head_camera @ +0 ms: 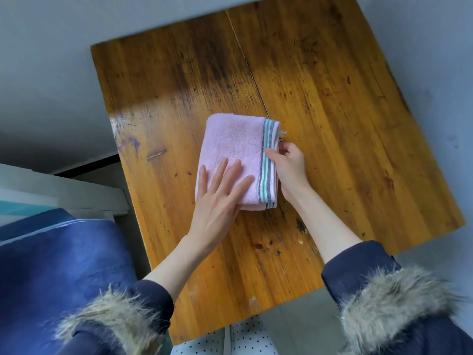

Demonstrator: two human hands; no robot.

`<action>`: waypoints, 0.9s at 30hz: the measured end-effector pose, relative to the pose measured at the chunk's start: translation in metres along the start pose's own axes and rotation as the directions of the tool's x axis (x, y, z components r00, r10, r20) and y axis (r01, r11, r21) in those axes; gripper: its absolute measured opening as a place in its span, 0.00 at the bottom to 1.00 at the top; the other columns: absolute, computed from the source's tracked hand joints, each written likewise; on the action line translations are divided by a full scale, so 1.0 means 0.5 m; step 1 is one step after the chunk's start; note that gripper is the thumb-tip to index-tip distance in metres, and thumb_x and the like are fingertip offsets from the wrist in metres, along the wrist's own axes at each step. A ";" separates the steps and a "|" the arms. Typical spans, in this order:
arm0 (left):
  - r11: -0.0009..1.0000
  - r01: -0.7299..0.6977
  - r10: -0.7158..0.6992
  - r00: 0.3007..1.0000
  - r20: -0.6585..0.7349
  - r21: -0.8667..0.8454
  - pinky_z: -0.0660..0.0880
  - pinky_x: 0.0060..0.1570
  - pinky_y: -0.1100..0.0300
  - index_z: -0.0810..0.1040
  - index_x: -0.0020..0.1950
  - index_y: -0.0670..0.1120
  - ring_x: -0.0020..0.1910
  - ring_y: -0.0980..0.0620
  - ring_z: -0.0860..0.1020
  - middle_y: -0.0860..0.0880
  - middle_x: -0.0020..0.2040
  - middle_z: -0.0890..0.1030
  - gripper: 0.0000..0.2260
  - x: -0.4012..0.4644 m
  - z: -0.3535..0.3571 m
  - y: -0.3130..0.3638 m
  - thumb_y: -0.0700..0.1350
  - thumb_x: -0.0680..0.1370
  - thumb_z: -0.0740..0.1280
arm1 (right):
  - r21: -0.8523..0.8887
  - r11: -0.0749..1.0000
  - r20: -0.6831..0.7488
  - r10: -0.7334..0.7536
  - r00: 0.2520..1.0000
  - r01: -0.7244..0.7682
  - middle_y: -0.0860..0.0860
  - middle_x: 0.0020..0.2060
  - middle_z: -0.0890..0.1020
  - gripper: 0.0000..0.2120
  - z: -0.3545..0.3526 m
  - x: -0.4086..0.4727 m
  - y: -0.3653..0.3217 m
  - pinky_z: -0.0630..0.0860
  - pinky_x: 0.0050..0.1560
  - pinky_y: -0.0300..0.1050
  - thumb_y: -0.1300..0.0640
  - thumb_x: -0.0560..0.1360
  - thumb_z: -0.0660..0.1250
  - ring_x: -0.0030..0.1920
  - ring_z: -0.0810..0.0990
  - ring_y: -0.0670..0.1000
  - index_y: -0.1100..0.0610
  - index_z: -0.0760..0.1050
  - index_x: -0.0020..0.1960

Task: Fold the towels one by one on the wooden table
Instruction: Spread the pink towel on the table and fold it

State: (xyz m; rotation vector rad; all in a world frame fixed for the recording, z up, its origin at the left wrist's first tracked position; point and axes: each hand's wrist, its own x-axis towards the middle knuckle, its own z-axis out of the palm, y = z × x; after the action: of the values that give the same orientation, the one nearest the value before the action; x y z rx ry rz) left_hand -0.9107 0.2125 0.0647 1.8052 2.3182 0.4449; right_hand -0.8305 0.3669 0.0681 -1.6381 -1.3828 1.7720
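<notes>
On the wooden table [320, 80], the left hand [217, 201] is pressing flat on the soft, light towel [235, 149] while the right hand [288, 165] is pinching its striped right edge, the likeliest hold.

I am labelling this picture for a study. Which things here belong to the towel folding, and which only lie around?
Belongs to the job:
- pink towel, folded, on the wooden table
- left hand, flat on the towel
- right hand, fingers pinching the striped edge

Only lying around:
- blue fabric left of the table
- white frame beside it
</notes>
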 end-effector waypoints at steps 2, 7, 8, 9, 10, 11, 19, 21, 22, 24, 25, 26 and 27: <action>0.999 -0.036 0.034 0.998 0.047 0.040 0.53 0.67 0.34 0.75 0.64 0.46 0.70 0.37 0.64 0.41 0.70 0.69 0.19 0.003 0.009 0.003 0.39 0.73 0.69 | 0.013 1.000 -0.034 0.002 0.999 -0.002 0.54 0.46 0.81 0.07 -0.008 0.000 0.013 0.77 0.42 0.43 0.61 0.73 0.67 0.45 0.81 0.52 0.58 0.72 0.50; 0.991 -0.047 0.027 0.987 0.161 0.124 0.51 0.68 0.36 0.70 0.69 0.50 0.71 0.39 0.63 0.43 0.72 0.66 0.24 0.014 0.027 0.007 0.44 0.74 0.68 | 0.034 0.996 -0.024 0.088 0.996 -0.087 0.58 0.49 0.81 0.10 -0.019 0.018 0.023 0.78 0.52 0.54 0.61 0.75 0.66 0.49 0.81 0.55 0.62 0.73 0.54; 0.989 -0.057 0.030 0.981 0.189 0.138 0.51 0.68 0.35 0.68 0.71 0.51 0.72 0.39 0.62 0.43 0.73 0.65 0.24 0.016 0.028 0.008 0.45 0.75 0.66 | 0.003 0.995 -0.028 0.099 0.995 -0.099 0.57 0.48 0.81 0.10 -0.019 0.023 0.018 0.78 0.53 0.55 0.61 0.75 0.66 0.49 0.81 0.55 0.62 0.73 0.55; 0.986 -0.068 0.034 0.975 0.219 0.151 0.50 0.68 0.35 0.66 0.72 0.53 0.73 0.39 0.60 0.43 0.74 0.64 0.24 0.016 0.028 0.007 0.48 0.76 0.63 | -0.040 0.994 -0.044 0.104 0.994 -0.106 0.56 0.48 0.81 0.10 -0.017 0.026 0.012 0.78 0.53 0.55 0.60 0.75 0.66 0.49 0.81 0.55 0.61 0.73 0.55; 0.985 -0.080 0.041 0.970 0.241 0.153 0.48 0.69 0.35 0.64 0.73 0.54 0.74 0.39 0.58 0.44 0.75 0.61 0.24 0.016 0.029 0.006 0.51 0.77 0.61 | -0.093 0.991 -0.076 0.094 0.993 -0.101 0.55 0.48 0.81 0.09 -0.014 0.026 0.006 0.78 0.53 0.54 0.59 0.75 0.65 0.49 0.81 0.54 0.60 0.73 0.54; 0.987 -0.090 0.054 0.965 0.256 0.131 0.46 0.69 0.35 0.61 0.74 0.55 0.75 0.40 0.55 0.44 0.76 0.59 0.24 0.015 0.029 0.005 0.53 0.78 0.58 | -0.161 0.984 -0.131 0.053 0.990 -0.074 0.54 0.49 0.80 0.08 -0.010 0.022 0.000 0.76 0.53 0.50 0.59 0.75 0.64 0.50 0.80 0.54 0.59 0.73 0.54; 0.955 0.032 -0.048 0.998 -0.047 -0.295 0.50 0.72 0.41 0.69 0.68 0.39 0.74 0.41 0.56 0.40 0.72 0.65 0.22 0.059 -0.020 -0.043 0.33 0.73 0.55 | -0.678 0.438 0.131 -0.718 0.683 0.590 0.64 0.62 0.72 0.14 0.025 -0.035 0.003 0.65 0.66 0.54 0.71 0.75 0.56 0.64 0.70 0.63 0.69 0.73 0.58; 0.975 0.097 -0.102 0.995 -0.012 -0.200 0.50 0.72 0.40 0.66 0.71 0.40 0.75 0.39 0.53 0.40 0.74 0.60 0.23 0.095 -0.017 -0.062 0.33 0.75 0.57 | -0.774 0.333 0.235 -0.640 0.731 0.539 0.64 0.69 0.65 0.19 0.037 -0.026 0.018 0.52 0.73 0.58 0.70 0.76 0.54 0.72 0.59 0.63 0.67 0.68 0.66; 0.983 0.102 -0.100 0.995 0.020 -0.154 0.50 0.72 0.41 0.64 0.72 0.41 0.75 0.39 0.51 0.40 0.75 0.58 0.22 0.111 -0.010 -0.069 0.37 0.78 0.57 | -0.811 0.282 0.263 -0.606 0.751 0.512 0.63 0.72 0.61 0.20 0.042 -0.019 0.028 0.47 0.74 0.57 0.67 0.77 0.53 0.74 0.54 0.62 0.66 0.64 0.70; 0.995 0.072 -0.067 0.995 0.069 -0.068 0.49 0.72 0.42 0.62 0.73 0.44 0.76 0.41 0.49 0.42 0.76 0.55 0.22 0.133 0.010 -0.082 0.45 0.80 0.56 | -0.856 0.215 0.283 -0.565 0.775 0.469 0.61 0.74 0.54 0.23 0.047 -0.002 0.051 0.41 0.74 0.55 0.61 0.80 0.52 0.75 0.48 0.60 0.62 0.57 0.74; 0.997 0.064 -0.061 0.994 0.091 -0.034 0.48 0.72 0.42 0.61 0.74 0.46 0.76 0.42 0.48 0.44 0.77 0.54 0.23 0.138 0.021 -0.088 0.50 0.80 0.55 | -0.867 0.203 0.283 -0.552 0.784 0.455 0.60 0.75 0.53 0.23 0.045 0.007 0.061 0.41 0.74 0.55 0.58 0.80 0.51 0.76 0.47 0.59 0.60 0.55 0.75; 0.998 0.067 -0.066 0.992 0.109 -0.004 0.47 0.72 0.43 0.59 0.75 0.48 0.76 0.44 0.46 0.46 0.77 0.52 0.25 0.140 0.031 -0.093 0.54 0.79 0.53 | -0.871 0.201 0.282 -0.544 0.790 0.449 0.59 0.75 0.53 0.24 0.042 0.014 0.070 0.41 0.74 0.55 0.55 0.81 0.51 0.76 0.47 0.58 0.59 0.54 0.75; 0.997 0.070 -0.072 0.990 0.118 0.021 0.47 0.72 0.42 0.58 0.75 0.49 0.76 0.45 0.46 0.47 0.77 0.52 0.26 0.141 0.039 -0.096 0.57 0.78 0.51 | -0.869 0.207 0.284 -0.537 0.794 0.450 0.58 0.75 0.53 0.24 0.038 0.019 0.079 0.42 0.74 0.55 0.53 0.81 0.50 0.76 0.47 0.57 0.58 0.53 0.75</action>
State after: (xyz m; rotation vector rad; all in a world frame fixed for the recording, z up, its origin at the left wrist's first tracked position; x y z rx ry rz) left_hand -0.9666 0.2721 0.0338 1.7007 2.3029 0.2999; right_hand -0.8368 0.3489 0.0276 -1.2728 -2.7449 0.4292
